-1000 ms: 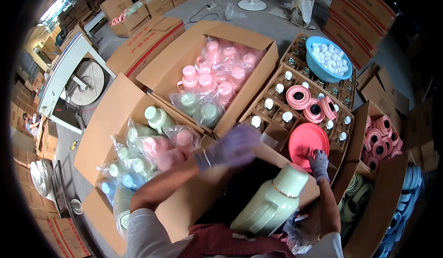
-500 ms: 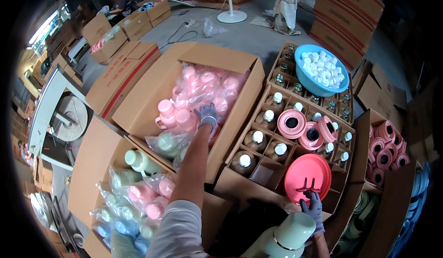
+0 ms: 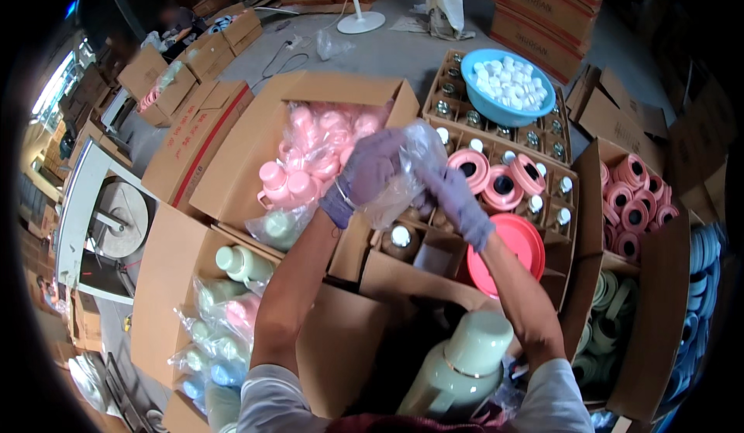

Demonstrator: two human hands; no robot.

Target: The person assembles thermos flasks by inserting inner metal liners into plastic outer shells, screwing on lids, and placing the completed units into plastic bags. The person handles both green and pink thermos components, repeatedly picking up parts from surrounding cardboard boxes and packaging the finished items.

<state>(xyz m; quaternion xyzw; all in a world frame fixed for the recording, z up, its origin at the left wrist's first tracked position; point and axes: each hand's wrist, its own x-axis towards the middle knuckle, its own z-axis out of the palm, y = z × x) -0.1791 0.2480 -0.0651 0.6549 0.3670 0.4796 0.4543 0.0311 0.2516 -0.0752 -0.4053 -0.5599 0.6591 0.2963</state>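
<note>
Both of my hands wear greyish-purple gloves and come together over the boxes, somewhat blurred. Between them is a crumpled clear plastic bag [image 3: 422, 152]. My left hand [image 3: 366, 175] closes on its left side, and my right hand [image 3: 459, 204] grips it from the right. Whether anything is inside the bag I cannot make out. Close in front of my body stands a pale green vacuum flask [image 3: 465, 363] with a cup-like lid. Under my right forearm lies a round red tray [image 3: 511, 251]. Behind the left hand, an open carton [image 3: 225, 177] holds pink bottles [image 3: 298, 181] in plastic.
A divided carton holds bottles with white caps [image 3: 400, 236] and several pink rings [image 3: 504, 189]. Beyond it sits a blue basin [image 3: 508, 115] of white caps. Cartons of pink [image 3: 635, 200], green [image 3: 612, 317] and blue parts [image 3: 697, 301] stand at right; bagged flasks [image 3: 221, 332] at left.
My left hand has risen out of the pink bottles' carton. My right hand has left the red tray and come up to meet it, with the clear bag now between them. The view has shifted.
</note>
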